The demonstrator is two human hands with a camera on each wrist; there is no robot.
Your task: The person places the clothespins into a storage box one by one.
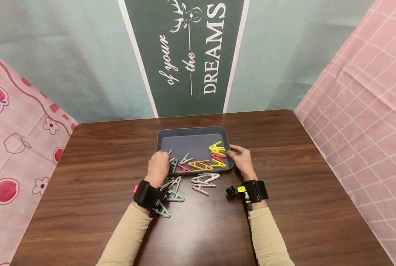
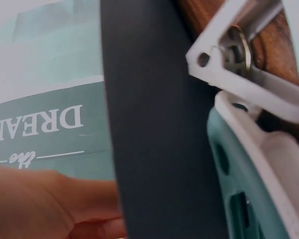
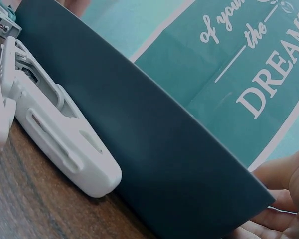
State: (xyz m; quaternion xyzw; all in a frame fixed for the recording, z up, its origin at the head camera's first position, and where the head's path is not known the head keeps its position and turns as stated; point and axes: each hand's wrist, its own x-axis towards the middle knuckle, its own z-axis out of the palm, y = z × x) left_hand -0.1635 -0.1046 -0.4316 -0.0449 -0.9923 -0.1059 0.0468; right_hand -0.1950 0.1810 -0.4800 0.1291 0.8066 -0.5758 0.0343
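Grey tray (image 1: 188,142) near tabletop (image 1: 301,192) far edge: likely light, stiff. My left hand (image 1: 159,165) and right hand (image 1: 242,159) grip its opposite sides, best hold.

Straight ahead there's a pale teal cloth (image 1: 85,66) behind the dark wood-grain table (image 1: 98,207), and down its middle runs a white-bordered green panel (image 1: 171,105) with a deer drawing (image 1: 194,15) and the words "of your", "the" and "DREAMS" turned sideways! Over on the left, a pink apple-and-flower cloth (image 1: 25,144); across on the right, a pink white-gridded cloth (image 1: 361,111).
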